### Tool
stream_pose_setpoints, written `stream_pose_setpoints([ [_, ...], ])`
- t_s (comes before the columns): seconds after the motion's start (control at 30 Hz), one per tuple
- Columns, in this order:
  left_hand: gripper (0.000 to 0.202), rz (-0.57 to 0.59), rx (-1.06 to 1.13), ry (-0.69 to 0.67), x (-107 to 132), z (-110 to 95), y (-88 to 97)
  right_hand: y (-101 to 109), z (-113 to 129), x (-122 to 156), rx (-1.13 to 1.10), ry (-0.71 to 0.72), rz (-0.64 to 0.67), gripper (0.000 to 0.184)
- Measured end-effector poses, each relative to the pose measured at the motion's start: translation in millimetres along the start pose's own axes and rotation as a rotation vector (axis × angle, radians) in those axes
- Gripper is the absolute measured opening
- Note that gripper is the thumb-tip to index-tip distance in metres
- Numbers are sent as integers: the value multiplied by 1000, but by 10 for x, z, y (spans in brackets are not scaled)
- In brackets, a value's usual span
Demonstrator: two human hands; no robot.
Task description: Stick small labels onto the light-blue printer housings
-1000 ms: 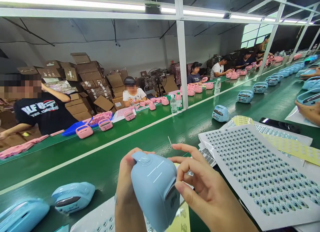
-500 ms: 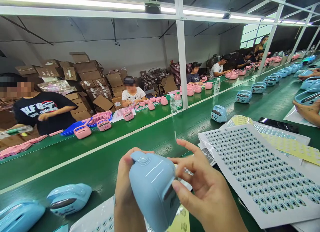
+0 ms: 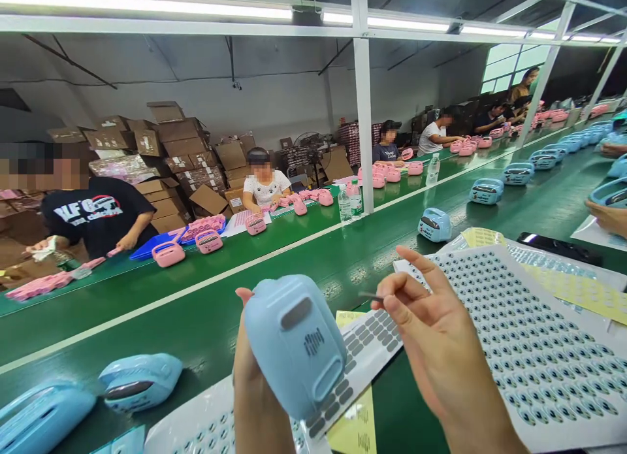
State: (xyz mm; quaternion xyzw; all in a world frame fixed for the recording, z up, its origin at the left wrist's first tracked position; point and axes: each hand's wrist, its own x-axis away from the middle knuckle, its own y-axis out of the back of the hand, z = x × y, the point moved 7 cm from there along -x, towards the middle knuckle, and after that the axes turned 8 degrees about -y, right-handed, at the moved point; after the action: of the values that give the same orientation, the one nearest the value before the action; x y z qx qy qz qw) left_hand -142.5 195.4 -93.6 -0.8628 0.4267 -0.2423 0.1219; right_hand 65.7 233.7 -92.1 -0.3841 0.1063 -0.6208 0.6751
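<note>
My left hand (image 3: 255,375) is closed around a light blue plastic casing (image 3: 274,349), tilted over the bench. The casing's side toward me has a grey oval patch (image 3: 296,313), a group of dark slots and a raised loop-shaped rim. To its right, apart from it, my right hand (image 3: 431,330) pinches a thin grey sticker (image 3: 371,297) between thumb and fingers, seen nearly edge-on. Under the casing and between the hands lies a sheet of grey oval stickers (image 3: 365,343), partly over a yellow sheet (image 3: 355,421).
A large sheet of eye stickers (image 3: 509,323) lies at right, with a black phone (image 3: 558,245) behind. Two blue casings (image 3: 142,379) rest at lower left; others line the green conveyor (image 3: 313,258). Bottles (image 3: 344,204) stand by a white post (image 3: 363,114). Co-workers sit across.
The casing has turned in my left hand, bringing its slotted side into view. My right hand has moved off it to the right, with the thin grey sticker now showing in its pinch.
</note>
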Motion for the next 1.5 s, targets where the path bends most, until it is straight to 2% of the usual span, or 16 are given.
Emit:
stream_pose_setpoints([
  [0.13, 57, -53, 115, 139, 53, 35, -18, -91, 16, 58, 150, -88, 181, 60],
  [0.23, 53, -52, 126, 92, 50, -22, -52, -249, -53, 181, 263, -141, 308, 69],
  [0.3, 50, -39, 112, 36, 39, -64, -77, -315, -108, 232, 289, -172, 337, 70],
  [0.6, 52, -31, 47, 30, 43, -89, -154, -348, -177, 255, 239, -205, 304, 73],
  [0.77, 57, -54, 0, -40, 40, -136, -113, -364, -176, 280, 200, -211, 294, 75],
  [0.9, 61, -52, -34, -71, 35, -152, -93, -380, -164, 262, 96, -231, 338, 66],
  [1.03, 63, -60, -47, -47, 33, -135, -89, -375, -201, 228, 32, -259, 349, 56],
  [1.2, 64, -60, -65, -84, 4, -161, -69, -404, -252, 251, 70, -266, 390, 63],
  [1.4, 57, -10, -63, -100, -11, -173, -67, -404, -253, 266, 145, -255, 409, 58],
  [1.5, 58, -11, -82, -117, -15, -182, -54, -383, -269, 257, 180, -244, 386, 61],
])
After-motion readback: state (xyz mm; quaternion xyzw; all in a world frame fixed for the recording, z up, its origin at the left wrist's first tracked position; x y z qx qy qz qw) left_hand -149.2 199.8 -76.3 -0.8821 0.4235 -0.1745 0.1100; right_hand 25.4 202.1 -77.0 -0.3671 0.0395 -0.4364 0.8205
